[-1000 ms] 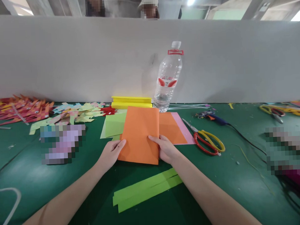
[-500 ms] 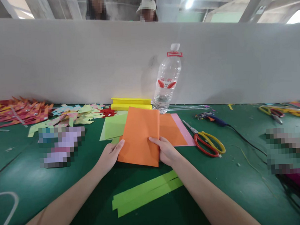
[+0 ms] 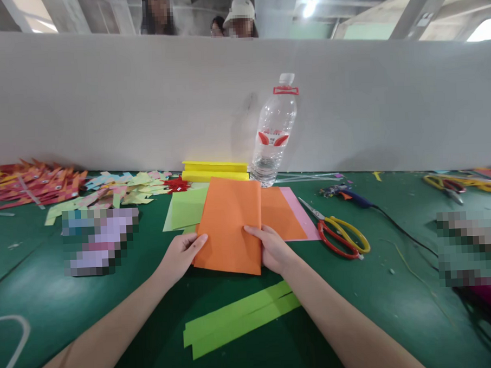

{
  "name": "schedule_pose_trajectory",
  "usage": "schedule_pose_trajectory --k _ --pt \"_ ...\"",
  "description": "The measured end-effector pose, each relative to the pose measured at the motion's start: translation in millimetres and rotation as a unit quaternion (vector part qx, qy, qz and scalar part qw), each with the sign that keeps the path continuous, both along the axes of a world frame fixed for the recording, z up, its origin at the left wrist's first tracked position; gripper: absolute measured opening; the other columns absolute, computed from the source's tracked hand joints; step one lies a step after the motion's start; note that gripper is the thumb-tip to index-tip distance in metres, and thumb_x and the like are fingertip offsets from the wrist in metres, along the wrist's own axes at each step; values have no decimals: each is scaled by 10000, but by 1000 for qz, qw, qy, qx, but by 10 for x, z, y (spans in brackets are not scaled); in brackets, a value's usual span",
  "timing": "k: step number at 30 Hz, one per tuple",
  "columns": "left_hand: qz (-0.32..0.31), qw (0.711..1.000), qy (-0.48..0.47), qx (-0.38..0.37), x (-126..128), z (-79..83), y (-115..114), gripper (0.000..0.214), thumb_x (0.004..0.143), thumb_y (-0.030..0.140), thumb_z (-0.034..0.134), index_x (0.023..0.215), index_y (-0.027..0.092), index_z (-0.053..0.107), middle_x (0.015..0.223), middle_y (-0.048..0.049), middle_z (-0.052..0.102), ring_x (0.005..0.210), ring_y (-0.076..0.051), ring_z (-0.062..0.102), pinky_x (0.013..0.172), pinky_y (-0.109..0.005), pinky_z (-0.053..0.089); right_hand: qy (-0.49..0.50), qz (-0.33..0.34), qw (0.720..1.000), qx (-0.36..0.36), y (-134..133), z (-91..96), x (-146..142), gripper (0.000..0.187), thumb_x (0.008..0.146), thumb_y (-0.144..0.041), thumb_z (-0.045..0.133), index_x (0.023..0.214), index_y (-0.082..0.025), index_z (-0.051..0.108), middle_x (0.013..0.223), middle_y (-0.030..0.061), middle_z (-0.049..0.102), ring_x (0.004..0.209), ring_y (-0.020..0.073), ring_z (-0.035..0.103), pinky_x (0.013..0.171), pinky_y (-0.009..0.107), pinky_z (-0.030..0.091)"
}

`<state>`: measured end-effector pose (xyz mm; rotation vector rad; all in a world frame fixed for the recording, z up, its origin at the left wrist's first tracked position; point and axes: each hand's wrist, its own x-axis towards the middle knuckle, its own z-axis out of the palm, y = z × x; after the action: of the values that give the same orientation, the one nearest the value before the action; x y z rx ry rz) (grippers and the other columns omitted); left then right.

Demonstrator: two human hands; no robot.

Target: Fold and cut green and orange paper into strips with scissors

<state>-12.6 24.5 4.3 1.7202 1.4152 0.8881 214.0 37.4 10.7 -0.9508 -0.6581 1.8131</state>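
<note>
Between my two hands is an orange sheet of paper [image 3: 230,222], raised a little off the table and apparently folded. My left hand [image 3: 181,257] pinches its lower left edge, thumb on top. My right hand [image 3: 275,248] grips the right edge, thumb on the front face and the other fingers hidden behind. Behind it lie green sheets [image 3: 189,208] on the left, and on the right another orange sheet [image 3: 283,215] over a pink sheet [image 3: 301,214]. Two or more green paper strips [image 3: 239,320] rest nearer to me. Scissors [image 3: 337,234] with red and yellow handles lie to the right.
A water bottle [image 3: 273,134] and folded yellow paper [image 3: 214,172] stand by the grey partition [image 3: 103,103]. Paper scraps [image 3: 127,189] and red-orange pieces [image 3: 37,182] pile up at the left. A blue-handled corded tool [image 3: 358,198] lies at the right. People are beyond the partition.
My left thumb has slid slightly to the right on the orange paper. The right hand keeps its grip, and the paper is almost unmoved.
</note>
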Motion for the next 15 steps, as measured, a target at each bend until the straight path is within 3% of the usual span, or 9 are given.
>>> schedule_pose_trajectory --k 8,15 --pt "47 999 -20 9 -13 22 -11 500 871 565 409 552 208 263 543 44 200 477 -108 236 472 -251 198 -23 69 997 27 -23 22 24 416 703 -254 768 1080 -183 608 1155 119 679 1029 271 654 902 417 526" --pt "58 996 -64 -38 -17 13 -31 568 843 647 426 485 207 403 445 21 343 445 -149 418 462 -266 310 -18 72 996 45 -28 14 20 396 704 -243 763 1068 -175 622 1181 121 668 1038 275 651 917 423 524"
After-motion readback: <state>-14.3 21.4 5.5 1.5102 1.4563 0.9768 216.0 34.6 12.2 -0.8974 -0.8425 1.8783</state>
